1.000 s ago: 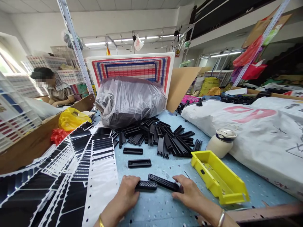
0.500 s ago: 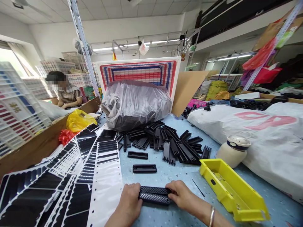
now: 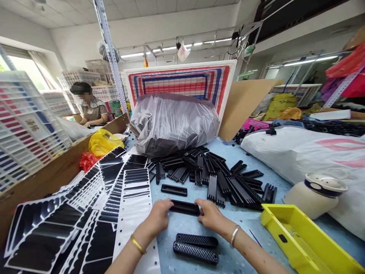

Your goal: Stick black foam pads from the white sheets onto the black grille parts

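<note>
My left hand and my right hand grip opposite ends of a black, shallow, long plastic piece with its hollow side up. Whether it is raised off the blue table is hard to tell. Closer to me lie two black plastic strips with a textured surface, an upper strip and a lower strip, side by side. Just beyond my hands rests another hollow black piece. Behind it spreads a heap of black plastic strips, some with notched ends.
White sheets with black stickers cover the left side. At right stand a yellow bin and a cream bottle, beside a large white sack. A grey plastic bag sits behind the heap. Someone in a striped top sits far left.
My hands have let go of the two textured strips, which now lie near me. Both have moved forward and closed on the ends of the nearer hollow piece. The view has turned slightly left.
</note>
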A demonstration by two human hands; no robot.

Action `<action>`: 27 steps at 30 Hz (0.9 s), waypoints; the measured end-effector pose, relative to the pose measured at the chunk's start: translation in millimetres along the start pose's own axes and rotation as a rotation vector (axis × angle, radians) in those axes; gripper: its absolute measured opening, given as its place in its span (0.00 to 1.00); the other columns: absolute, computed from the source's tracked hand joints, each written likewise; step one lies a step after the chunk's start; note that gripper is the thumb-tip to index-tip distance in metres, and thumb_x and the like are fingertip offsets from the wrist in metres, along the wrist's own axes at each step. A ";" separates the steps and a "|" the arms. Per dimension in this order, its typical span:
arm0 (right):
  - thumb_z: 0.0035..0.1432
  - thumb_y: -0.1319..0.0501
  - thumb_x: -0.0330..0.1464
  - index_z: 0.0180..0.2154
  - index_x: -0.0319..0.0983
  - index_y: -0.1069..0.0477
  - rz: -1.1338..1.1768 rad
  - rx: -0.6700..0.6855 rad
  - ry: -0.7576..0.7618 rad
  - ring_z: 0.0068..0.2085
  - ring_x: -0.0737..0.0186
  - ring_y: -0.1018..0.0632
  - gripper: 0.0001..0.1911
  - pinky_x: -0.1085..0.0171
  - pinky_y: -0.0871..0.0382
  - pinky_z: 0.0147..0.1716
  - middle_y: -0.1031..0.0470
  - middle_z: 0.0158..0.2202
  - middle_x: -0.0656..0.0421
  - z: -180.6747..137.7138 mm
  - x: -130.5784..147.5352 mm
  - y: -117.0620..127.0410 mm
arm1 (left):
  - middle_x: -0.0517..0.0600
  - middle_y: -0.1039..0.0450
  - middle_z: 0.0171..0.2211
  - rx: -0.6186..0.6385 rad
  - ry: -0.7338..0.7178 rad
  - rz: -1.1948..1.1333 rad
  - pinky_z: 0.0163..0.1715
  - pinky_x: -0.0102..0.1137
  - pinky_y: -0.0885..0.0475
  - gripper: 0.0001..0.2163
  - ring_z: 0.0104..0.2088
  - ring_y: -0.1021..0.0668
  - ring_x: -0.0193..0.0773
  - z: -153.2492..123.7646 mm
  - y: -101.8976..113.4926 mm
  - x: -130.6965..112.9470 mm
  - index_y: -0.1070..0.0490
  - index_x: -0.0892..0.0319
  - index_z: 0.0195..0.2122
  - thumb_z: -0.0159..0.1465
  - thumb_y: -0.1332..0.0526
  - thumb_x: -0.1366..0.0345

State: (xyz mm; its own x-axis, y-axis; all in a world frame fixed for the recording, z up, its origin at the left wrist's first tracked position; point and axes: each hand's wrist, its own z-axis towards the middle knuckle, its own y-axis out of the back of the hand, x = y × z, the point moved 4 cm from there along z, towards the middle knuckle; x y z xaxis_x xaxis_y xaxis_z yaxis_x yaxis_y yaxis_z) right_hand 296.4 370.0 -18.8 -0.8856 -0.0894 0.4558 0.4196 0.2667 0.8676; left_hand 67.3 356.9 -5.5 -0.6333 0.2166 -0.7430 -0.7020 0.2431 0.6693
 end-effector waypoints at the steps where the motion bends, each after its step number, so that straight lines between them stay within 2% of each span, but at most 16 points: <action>1: 0.58 0.33 0.30 0.47 0.37 0.26 0.010 0.008 -0.009 0.40 0.58 0.22 0.14 0.55 0.28 0.44 0.23 0.37 0.59 3.6 1.8 -2.2 | 0.51 0.20 0.44 0.011 0.006 -0.020 0.50 0.38 0.28 0.25 0.45 0.21 0.47 8.5 -1.3 0.4 0.21 0.57 0.42 0.44 0.42 0.82; 5: 0.65 0.38 0.37 0.43 0.36 0.27 0.087 0.052 -0.060 0.37 0.62 0.22 0.11 0.59 0.25 0.38 0.24 0.39 0.59 11.2 -0.6 -3.7 | 0.49 0.24 0.28 0.011 0.079 -0.155 0.38 0.36 0.27 0.15 0.33 0.21 0.44 29.8 -7.5 4.9 0.22 0.60 0.36 0.48 0.40 0.77; 7: 0.67 0.39 0.38 0.41 0.35 0.27 0.144 0.086 -0.103 0.31 0.66 0.23 0.12 0.63 0.25 0.31 0.24 0.35 0.61 11.2 -5.6 -3.4 | 0.45 0.29 0.21 0.026 0.139 -0.268 0.28 0.33 0.28 0.11 0.24 0.24 0.39 31.5 -12.3 9.2 0.24 0.61 0.36 0.51 0.39 0.72; 9: 0.68 0.42 0.41 0.40 0.35 0.28 0.201 0.100 -0.151 0.25 0.69 0.25 0.14 0.67 0.27 0.26 0.25 0.30 0.63 9.1 -11.0 -2.9 | 0.41 0.34 0.17 0.045 0.197 -0.394 0.19 0.29 0.34 0.11 0.16 0.30 0.34 28.6 -17.4 13.1 0.26 0.62 0.38 0.53 0.39 0.66; 11: 0.70 0.46 0.42 0.39 0.35 0.28 0.249 0.082 -0.175 0.23 0.70 0.25 0.17 0.68 0.29 0.22 0.25 0.28 0.62 5.5 -15.3 -1.2 | 0.41 0.36 0.16 0.047 0.238 -0.506 0.16 0.27 0.38 0.13 0.13 0.33 0.31 23.6 -21.2 15.6 0.28 0.62 0.38 0.55 0.39 0.59; 13: 0.72 0.51 0.40 0.43 0.35 0.27 0.279 0.035 -0.163 0.24 0.67 0.22 0.19 0.69 0.31 0.20 0.23 0.30 0.59 1.0 -17.3 2.3 | 0.41 0.36 0.16 0.040 0.269 -0.586 0.15 0.26 0.39 0.16 0.13 0.35 0.30 18.9 -24.0 16.4 0.29 0.60 0.36 0.56 0.41 0.52; 14: 0.70 0.51 0.39 0.46 0.35 0.28 0.281 0.006 -0.145 0.26 0.65 0.21 0.18 0.68 0.31 0.21 0.21 0.33 0.57 -1.4 -17.1 4.3 | 0.41 0.36 0.15 0.037 0.286 -0.611 0.15 0.26 0.39 0.17 0.13 0.35 0.30 17.1 -25.4 16.6 0.30 0.60 0.34 0.56 0.42 0.49; 16: 0.62 0.42 0.37 0.50 0.35 0.28 0.253 -0.042 -0.093 0.31 0.61 0.19 0.18 0.66 0.29 0.26 0.20 0.39 0.53 -5.5 -14.0 7.2 | 0.41 0.38 0.14 0.036 0.327 -0.630 0.14 0.26 0.39 0.17 0.12 0.36 0.30 15.1 -28.4 16.6 0.33 0.57 0.31 0.56 0.43 0.47; 18: 0.48 0.33 0.33 0.48 0.35 0.25 0.188 -0.057 -0.036 0.34 0.56 0.19 0.23 0.63 0.29 0.33 0.19 0.41 0.51 -7.5 -7.9 6.9 | 0.42 0.37 0.13 0.041 0.368 -0.613 0.13 0.26 0.40 0.16 0.11 0.37 0.30 15.2 -31.4 16.5 0.37 0.56 0.28 0.57 0.45 0.47; 19: 0.44 0.31 0.31 0.46 0.36 0.23 0.151 -0.058 -0.008 0.36 0.55 0.20 0.23 0.62 0.30 0.36 0.19 0.40 0.51 -7.4 -4.3 5.9 | 0.43 0.35 0.13 0.045 0.385 -0.593 0.13 0.26 0.40 0.15 0.11 0.37 0.30 15.9 -32.5 16.6 0.38 0.55 0.27 0.59 0.47 0.48; 21: 0.44 0.34 0.29 0.40 0.37 0.21 0.082 -0.053 0.037 0.39 0.52 0.21 0.17 0.61 0.32 0.39 0.19 0.37 0.52 -5.5 2.3 3.9 | 0.44 0.33 0.14 0.057 0.409 -0.531 0.12 0.26 0.41 0.14 0.10 0.36 0.31 17.9 -33.5 16.7 0.40 0.54 0.27 0.62 0.50 0.51; 23: 0.48 0.38 0.29 0.34 0.38 0.20 0.030 -0.040 0.068 0.39 0.52 0.22 0.10 0.61 0.34 0.39 0.20 0.32 0.54 -3.6 5.7 3.0 | 0.43 0.36 0.11 0.064 0.415 -0.443 0.12 0.26 0.42 0.12 0.09 0.36 0.33 19.2 -32.2 16.8 0.40 0.54 0.27 0.64 0.52 0.55; 27: 0.45 0.37 0.30 0.30 0.40 0.20 -0.027 0.015 0.087 0.34 0.55 0.24 0.08 0.63 0.37 0.35 0.22 0.26 0.58 -12.6 0.0 3.2 | 0.39 0.44 0.08 0.101 0.353 -0.245 0.16 0.28 0.40 0.12 0.10 0.36 0.33 13.7 -27.2 11.5 0.38 0.55 0.22 0.62 0.48 0.61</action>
State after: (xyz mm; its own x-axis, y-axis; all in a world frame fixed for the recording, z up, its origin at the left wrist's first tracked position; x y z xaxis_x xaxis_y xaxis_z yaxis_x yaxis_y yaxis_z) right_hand 300.3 358.7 -13.5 -0.8757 -0.1793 0.4483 0.3920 0.2777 0.8770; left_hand 83.6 365.7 -32.3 -0.5370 -0.1913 -0.8216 -0.8211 0.3420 0.4570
